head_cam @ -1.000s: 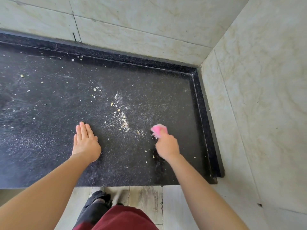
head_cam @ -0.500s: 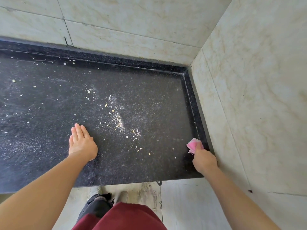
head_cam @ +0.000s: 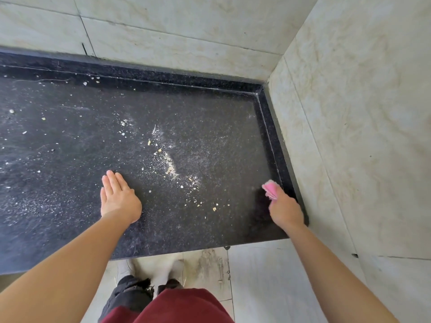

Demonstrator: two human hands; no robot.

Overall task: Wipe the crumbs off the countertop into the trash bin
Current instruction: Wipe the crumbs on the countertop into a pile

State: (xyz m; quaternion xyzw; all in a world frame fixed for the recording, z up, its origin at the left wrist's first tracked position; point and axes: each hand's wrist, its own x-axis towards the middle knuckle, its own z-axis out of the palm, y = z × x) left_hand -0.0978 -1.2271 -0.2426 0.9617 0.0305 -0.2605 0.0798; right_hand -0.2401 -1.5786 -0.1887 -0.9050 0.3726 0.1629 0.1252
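The black speckled countertop (head_cam: 210, 117) fills the upper left. A streak of pale crumbs (head_cam: 171, 169) runs down its middle, and more crumbs are scattered to the left. My left hand (head_cam: 117, 198) lies flat on the counter, fingers straight, just left of the streak. My right hand (head_cam: 283, 208) grips a pink cloth (head_cam: 270, 188) near the counter's right rim, close to the front edge. No trash bin is in view.
Beige tiled walls (head_cam: 349, 136) close off the counter at the back and right, behind a raised black rim (head_cam: 277, 145). Below the front edge lie a tiled floor (head_cam: 256, 276), my dark trousers and a maroon garment.
My right hand carried the pink cloth from the middle of the counter, beside the crumb streak, over to the right rim. The left hand stayed flat in place.
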